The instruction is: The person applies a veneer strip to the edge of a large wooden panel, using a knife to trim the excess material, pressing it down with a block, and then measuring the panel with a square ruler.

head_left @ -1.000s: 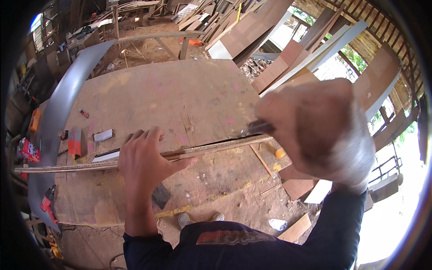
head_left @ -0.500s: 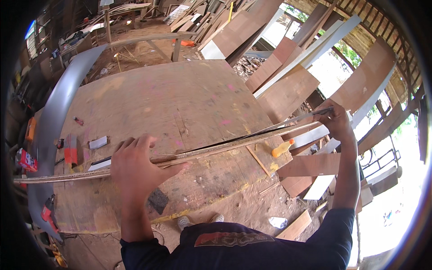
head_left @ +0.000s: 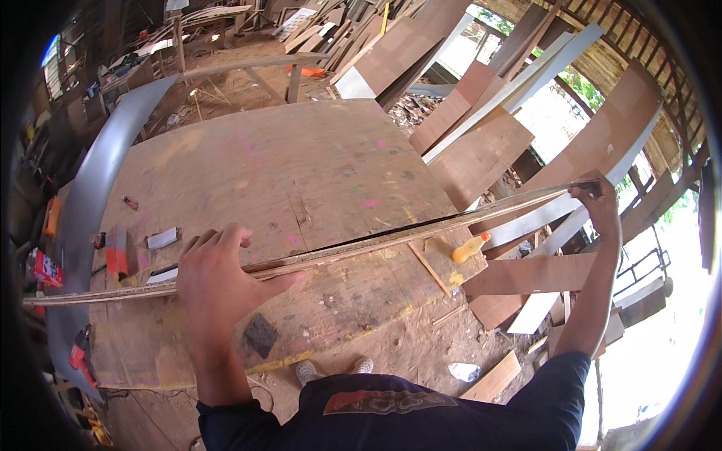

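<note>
Long, thin wooden strip [head_left: 361,245], brown, with pale, layered edges. Extends from well left of the left hand [head_left: 214,289], straddled there by spread thumb and fingers, to the right hand [head_left: 599,201], gripped there near the end. Runs aslant, higher in view at the right hand. Shows a narrow black line along the far edge, between both hands; gap or shadow, unclear.

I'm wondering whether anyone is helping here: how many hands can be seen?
2: the left hand astride the long thin board, left of centre, and the right hand at that board's right end.
</note>
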The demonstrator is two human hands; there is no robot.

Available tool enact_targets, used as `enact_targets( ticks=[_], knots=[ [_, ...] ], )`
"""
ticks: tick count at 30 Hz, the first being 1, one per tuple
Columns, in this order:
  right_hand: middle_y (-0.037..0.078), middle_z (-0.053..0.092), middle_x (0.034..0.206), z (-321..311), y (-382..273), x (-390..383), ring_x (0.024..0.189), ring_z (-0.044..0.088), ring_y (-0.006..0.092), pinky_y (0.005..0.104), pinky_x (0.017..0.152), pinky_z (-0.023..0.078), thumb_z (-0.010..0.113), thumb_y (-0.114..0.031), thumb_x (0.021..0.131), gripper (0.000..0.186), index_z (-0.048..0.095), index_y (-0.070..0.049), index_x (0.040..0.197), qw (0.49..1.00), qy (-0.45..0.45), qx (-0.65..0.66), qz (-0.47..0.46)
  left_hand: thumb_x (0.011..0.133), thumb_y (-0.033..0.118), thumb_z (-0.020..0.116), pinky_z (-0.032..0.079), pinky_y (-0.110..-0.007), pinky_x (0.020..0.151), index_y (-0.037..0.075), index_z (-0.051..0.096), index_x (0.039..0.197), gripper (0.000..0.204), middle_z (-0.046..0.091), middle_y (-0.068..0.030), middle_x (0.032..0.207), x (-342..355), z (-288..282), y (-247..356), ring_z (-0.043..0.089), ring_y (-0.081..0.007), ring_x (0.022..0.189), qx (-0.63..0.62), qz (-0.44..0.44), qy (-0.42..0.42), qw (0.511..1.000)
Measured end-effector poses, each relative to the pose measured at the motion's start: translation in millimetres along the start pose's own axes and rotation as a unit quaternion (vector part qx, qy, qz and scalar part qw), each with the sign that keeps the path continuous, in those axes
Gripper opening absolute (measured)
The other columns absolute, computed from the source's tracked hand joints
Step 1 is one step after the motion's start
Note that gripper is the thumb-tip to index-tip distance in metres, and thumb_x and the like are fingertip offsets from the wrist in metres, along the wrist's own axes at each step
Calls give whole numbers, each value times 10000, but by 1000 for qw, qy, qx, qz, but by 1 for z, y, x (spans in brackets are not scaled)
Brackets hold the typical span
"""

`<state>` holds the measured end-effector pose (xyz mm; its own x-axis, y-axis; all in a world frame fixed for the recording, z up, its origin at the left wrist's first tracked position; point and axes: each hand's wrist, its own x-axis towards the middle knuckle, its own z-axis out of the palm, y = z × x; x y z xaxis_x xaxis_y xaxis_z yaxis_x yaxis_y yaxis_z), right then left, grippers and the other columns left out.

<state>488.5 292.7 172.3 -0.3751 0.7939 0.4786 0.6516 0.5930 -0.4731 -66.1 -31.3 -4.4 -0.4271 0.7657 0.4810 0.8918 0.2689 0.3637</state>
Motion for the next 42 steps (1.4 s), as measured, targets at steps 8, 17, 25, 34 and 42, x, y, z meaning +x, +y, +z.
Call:
enact_targets(
  ticks=[8, 17, 25, 34, 42],
  knots=[
    [128, 771, 932, 44, -182, -27, 807, 770, 257, 387, 719, 579, 884, -15, 794, 236, 735, -10, 978, 970, -25, -128, -206, 545, 579, 1027, 575, -451, 799, 92, 705, 976, 726, 765, -66, 926, -4, -4, 2, 748, -309, 875, 0, 23, -1, 1000],
    [121, 739, 825, 136, -270, -35, 707, 734, 335, 413, 639, 580, 859, 12, 727, 277, 741, -44, 971, 898, -108, -141, -403, 562, 667, 999, 576, -451, 812, 72, 729, 969, 770, 785, -98, 926, 0, 0, -8, 768, -315, 902, -20, 21, 6, 1000],
    [99, 681, 733, 218, -279, -35, 623, 688, 308, 425, 567, 549, 744, 22, 801, 201, 695, -40, 985, 884, -133, -65, -443, 570, 723, 970, 580, -440, 823, 67, 753, 981, 804, 794, -91, 922, 1, -3, -5, 779, -309, 891, 10, 12, -9, 1000],
    [112, 632, 751, 229, -295, -31, 725, 695, 370, 491, 660, 547, 696, -85, 903, 131, 628, -53, 1011, 873, -218, -105, -423, 545, 733, 975, 574, -442, 852, 59, 763, 980, 830, 796, -109, 916, 4, -3, -10, 779, -320, 891, 4, 5, 0, 1000],
    [160, 768, 933, 169, -193, 2, 909, 781, 336, 429, 815, 594, 768, -84, 993, 139, 665, -10, 1048, 923, -322, -79, -198, 559, 753, 961, 563, -447, 847, 51, 759, 970, 838, 777, -108, 880, 11, -2, -12, 769, -334, 875, -3, 10, -21, 1000]
  ],
)
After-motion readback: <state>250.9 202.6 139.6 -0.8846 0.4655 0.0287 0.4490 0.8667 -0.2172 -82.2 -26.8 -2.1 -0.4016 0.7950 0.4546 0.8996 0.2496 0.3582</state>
